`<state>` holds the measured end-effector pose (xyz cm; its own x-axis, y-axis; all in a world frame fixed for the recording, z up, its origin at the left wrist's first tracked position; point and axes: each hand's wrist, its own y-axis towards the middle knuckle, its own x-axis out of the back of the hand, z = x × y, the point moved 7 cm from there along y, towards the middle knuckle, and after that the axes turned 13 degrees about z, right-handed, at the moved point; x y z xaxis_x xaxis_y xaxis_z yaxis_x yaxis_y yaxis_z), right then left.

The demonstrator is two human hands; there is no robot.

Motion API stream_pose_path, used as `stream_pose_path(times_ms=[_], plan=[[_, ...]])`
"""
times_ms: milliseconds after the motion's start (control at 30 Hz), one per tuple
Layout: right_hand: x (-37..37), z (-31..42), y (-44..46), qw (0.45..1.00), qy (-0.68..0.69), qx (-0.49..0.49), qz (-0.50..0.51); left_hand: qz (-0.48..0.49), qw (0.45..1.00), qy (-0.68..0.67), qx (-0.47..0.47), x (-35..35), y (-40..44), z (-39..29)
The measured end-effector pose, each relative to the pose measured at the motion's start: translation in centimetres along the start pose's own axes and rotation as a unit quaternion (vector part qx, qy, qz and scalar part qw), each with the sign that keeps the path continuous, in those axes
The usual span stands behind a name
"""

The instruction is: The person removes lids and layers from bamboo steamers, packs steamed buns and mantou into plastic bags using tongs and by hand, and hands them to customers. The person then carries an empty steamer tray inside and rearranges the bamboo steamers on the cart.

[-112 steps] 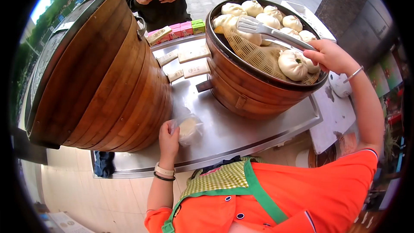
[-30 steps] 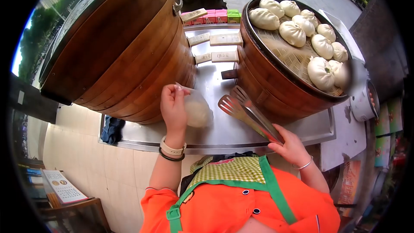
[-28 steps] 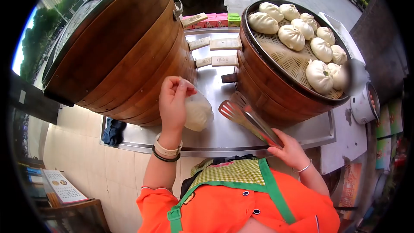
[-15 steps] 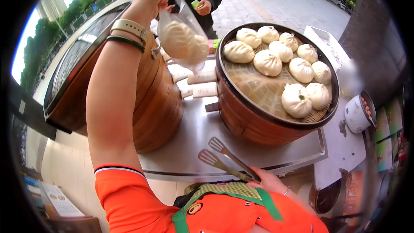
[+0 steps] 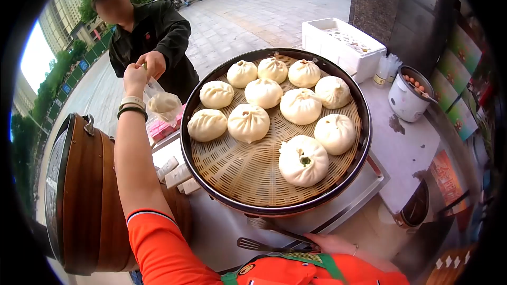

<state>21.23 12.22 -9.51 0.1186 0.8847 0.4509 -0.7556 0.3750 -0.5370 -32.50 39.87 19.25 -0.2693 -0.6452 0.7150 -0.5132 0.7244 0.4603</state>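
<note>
My left hand (image 5: 135,80) is stretched out at the upper left, closed on the top of a clear plastic bag (image 5: 162,104) with pale buns in it. The hand of a person in dark clothes (image 5: 154,64) meets mine at the bag's top. Low in the view, my right hand (image 5: 334,244) is closed round the handles of metal tongs (image 5: 259,244), whose slotted ends are apart and hold nothing. Above the tongs is a round steamer (image 5: 248,184) with several white buns (image 5: 264,93) on its woven mat; one bun (image 5: 303,161) shows green filling.
A tall wooden steamer (image 5: 82,195) stands at the left. Pale blocks (image 5: 177,175) and pink boxes (image 5: 158,128) lie between the steamers. At the right are a white foam box (image 5: 343,47) and a pot (image 5: 407,97) with brown eggs.
My left hand has carried the bag forward and left to the person, whose hand has come to it. My right hand still holds the tongs low. The view has shifted, with the steamer now central.
</note>
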Motion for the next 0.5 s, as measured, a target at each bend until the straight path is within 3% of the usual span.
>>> stream_pose_path(times_ms=[200, 300, 367, 467, 500], plan=[[-1.0, -0.8, 1.0, 0.998, -0.02, 0.051, -0.017, 0.117, 0.987, 0.112, -0.021, -2.2, -1.1, -0.8], [-0.4, 0.6, 0.8, 0.996, -0.049, 0.071, -0.038, 0.097, 0.984, 0.134, -0.072, -3.8, -1.3, 1.1], [0.0, 1.2, 0.8, 0.999, -0.028, 0.024, 0.0, 0.085, 0.984, 0.117, -0.099, -3.2, -1.6, 2.1], [-0.9, 0.8, 1.4, 0.998, -0.024, 0.06, 0.02, 0.033, 0.987, 0.067, -0.142, -1.6, -4.7, 0.2], [-0.9, 1.2, 1.6, 0.994, -0.049, 0.092, -0.015, 0.022, 0.991, 0.052, -0.124, -1.1, -5.4, 0.0]])
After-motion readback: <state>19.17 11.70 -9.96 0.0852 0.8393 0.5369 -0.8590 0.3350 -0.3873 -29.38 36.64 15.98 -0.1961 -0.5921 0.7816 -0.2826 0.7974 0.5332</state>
